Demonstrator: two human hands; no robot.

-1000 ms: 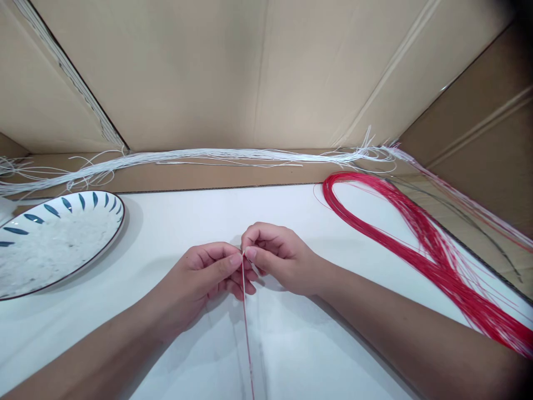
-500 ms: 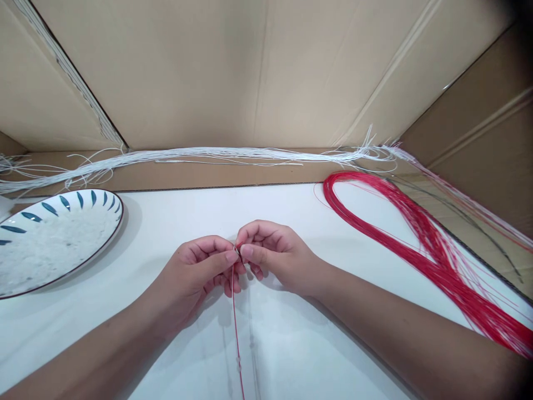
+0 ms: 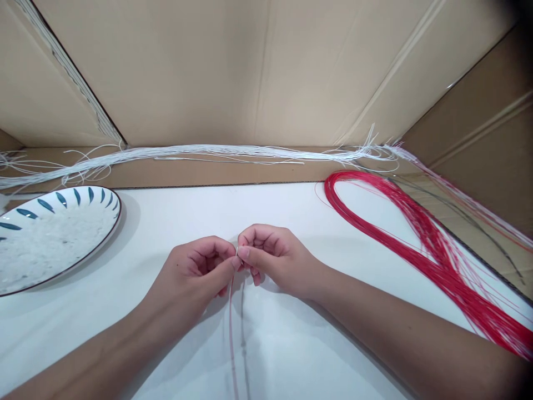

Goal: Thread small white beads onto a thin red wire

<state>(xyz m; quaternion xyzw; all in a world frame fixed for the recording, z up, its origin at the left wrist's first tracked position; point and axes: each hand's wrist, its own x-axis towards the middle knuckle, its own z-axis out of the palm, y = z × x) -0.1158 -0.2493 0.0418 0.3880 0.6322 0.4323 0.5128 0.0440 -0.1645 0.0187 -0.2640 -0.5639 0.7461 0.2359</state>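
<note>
My left hand [image 3: 204,266] is closed in a pinch on a thin red cord [image 3: 231,339], which hangs from the fingertips down past the lower edge of the view. Right against it, my right hand [image 3: 277,256] pinches at the same upper part of the cord, thumb and forefinger pressed together. A tiny pale strand or loop [image 3: 237,251] shows between the two sets of fingertips; its exact form is too small to tell. The fingers hide the cord's top end. Both hands are above the white table [image 3: 287,333].
To the left stands a plate [image 3: 109,233] with blue leaf marks, holding many small clear pieces. A looped bundle of red cords [image 3: 375,230] lies on the right. White cords [image 3: 216,151] stretch along the back, before a cardboard wall [image 3: 187,72].
My left hand has turned slightly, its fingers curling farther under. The hanging cord has swung left at its lower end, and small clear bits seen on it earlier no longer show distinctly.
</note>
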